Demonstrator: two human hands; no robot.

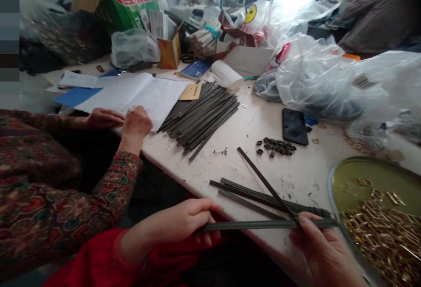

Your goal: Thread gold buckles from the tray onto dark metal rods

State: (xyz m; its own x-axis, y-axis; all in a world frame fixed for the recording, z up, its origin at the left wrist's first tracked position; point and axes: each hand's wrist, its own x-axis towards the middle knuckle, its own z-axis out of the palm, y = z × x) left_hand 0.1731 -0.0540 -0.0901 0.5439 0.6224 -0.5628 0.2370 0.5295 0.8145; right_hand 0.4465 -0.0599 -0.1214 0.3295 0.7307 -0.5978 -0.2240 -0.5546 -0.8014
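Observation:
My left hand [187, 221], in a red sleeve, is closed on one end of a dark flat strip [245, 224] at the table's front edge. Near the strip's other end, my right hand [324, 245] pinches it together with a second dark strip [263, 177] that slants up and to the left. Just behind my hands, several more strips [250, 194] lie on the table. A large bundle of dark strips [204, 118] is fanned out farther back. Small dark loops [279, 146] sit in a cluster beyond the slanting strip.
A round tray [348, 168] of gold-coloured metal buckles stands at the right. Behind the loops lies a black phone [294, 126]. At left, a person's hand [136, 122] rests on an open notebook [131, 90]. Plastic bags [309, 76] and boxes line the back.

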